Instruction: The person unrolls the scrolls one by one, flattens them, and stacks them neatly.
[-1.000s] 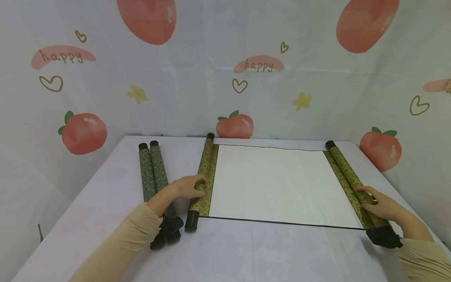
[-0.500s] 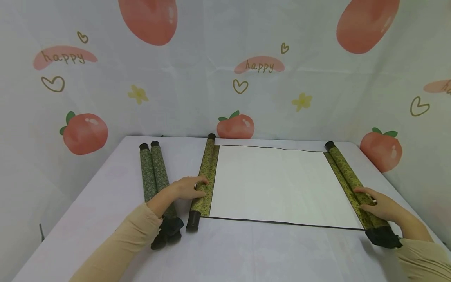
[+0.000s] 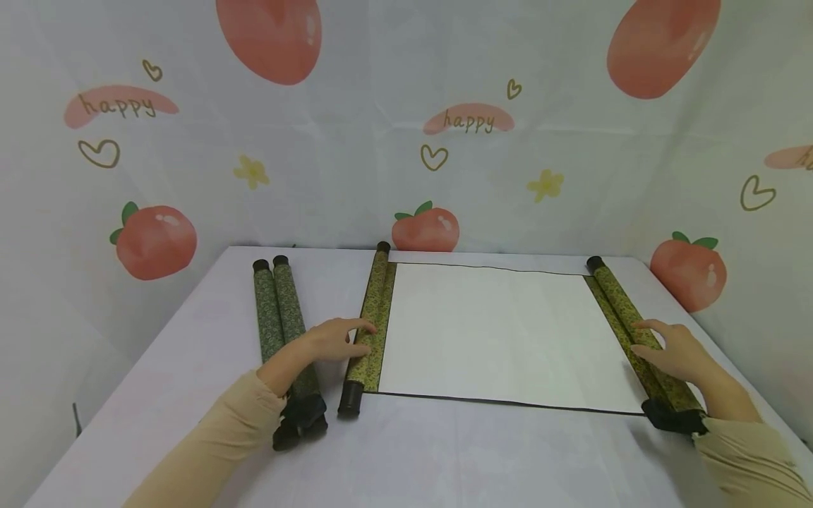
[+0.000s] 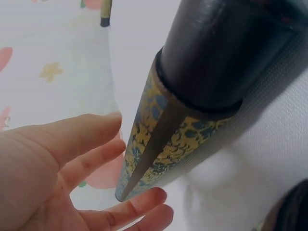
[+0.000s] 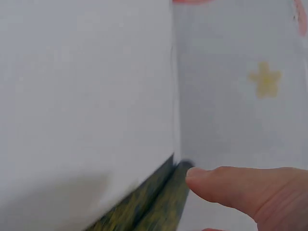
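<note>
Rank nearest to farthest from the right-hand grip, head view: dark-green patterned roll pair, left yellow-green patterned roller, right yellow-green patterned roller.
1. Right yellow-green patterned roller: at the right-hand grip, right of the flat white sheet.
2. Left yellow-green patterned roller: left of that sheet.
3. Dark-green patterned roll pair: leftmost.

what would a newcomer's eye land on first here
Probably the wide white sheet, spread on the table between its left roller and right roller, with the left hand and right hand at them. Next, the red fruits printed on the backdrop, and two dark green rolls side by side at the left.
</note>
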The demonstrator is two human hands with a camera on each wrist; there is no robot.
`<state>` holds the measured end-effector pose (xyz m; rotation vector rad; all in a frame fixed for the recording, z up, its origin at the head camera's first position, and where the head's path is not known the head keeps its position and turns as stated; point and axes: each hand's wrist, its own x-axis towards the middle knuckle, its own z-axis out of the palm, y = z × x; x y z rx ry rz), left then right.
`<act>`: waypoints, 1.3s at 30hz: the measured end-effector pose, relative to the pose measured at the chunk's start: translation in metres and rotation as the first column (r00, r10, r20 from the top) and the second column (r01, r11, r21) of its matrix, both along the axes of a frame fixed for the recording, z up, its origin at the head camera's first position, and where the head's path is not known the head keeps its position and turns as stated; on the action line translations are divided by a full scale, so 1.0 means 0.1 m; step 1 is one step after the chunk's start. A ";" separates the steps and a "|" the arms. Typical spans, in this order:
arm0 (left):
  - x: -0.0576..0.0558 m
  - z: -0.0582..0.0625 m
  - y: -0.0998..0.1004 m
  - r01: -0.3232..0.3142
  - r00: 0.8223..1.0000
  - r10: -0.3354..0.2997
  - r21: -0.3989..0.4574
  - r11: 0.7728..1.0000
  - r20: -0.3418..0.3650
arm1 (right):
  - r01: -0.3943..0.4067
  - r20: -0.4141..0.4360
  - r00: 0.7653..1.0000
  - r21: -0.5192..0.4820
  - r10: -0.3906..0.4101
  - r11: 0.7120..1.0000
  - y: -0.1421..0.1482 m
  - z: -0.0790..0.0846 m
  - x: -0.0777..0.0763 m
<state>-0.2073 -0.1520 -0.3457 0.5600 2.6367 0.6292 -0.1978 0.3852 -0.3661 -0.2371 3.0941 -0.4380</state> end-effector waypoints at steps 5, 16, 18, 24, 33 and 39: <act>0.00 0.00 -0.07 -0.072 0.997 0.073 0.031 0.997 -0.028 | -0.074 -0.041 0.997 -0.069 0.071 0.995 -0.42 0.17 -0.07; 0.11 0.11 -0.23 -0.177 0.976 0.187 0.097 0.979 -0.110 | -0.290 -0.114 0.955 -0.176 0.273 0.941 -1.42 0.36 -0.19; 0.14 0.13 -0.28 -0.191 0.972 0.205 0.119 0.974 -0.116 | -0.325 -0.136 0.943 -0.187 0.303 0.927 -1.58 0.38 -0.21; 0.22 0.16 -0.44 -0.239 0.957 0.262 0.169 0.956 -0.128 | -0.429 -0.208 0.899 -0.256 0.384 0.866 -2.07 0.39 -0.30; 0.29 0.11 -0.72 -0.297 0.928 0.333 0.208 0.932 -0.168 | -0.522 -0.187 0.852 -0.357 0.488 0.775 -2.74 0.36 -0.31; 0.33 0.07 -0.86 -0.353 0.901 0.392 0.209 0.912 -0.187 | -0.530 -0.142 0.837 -0.452 0.528 0.718 -3.15 0.29 -0.33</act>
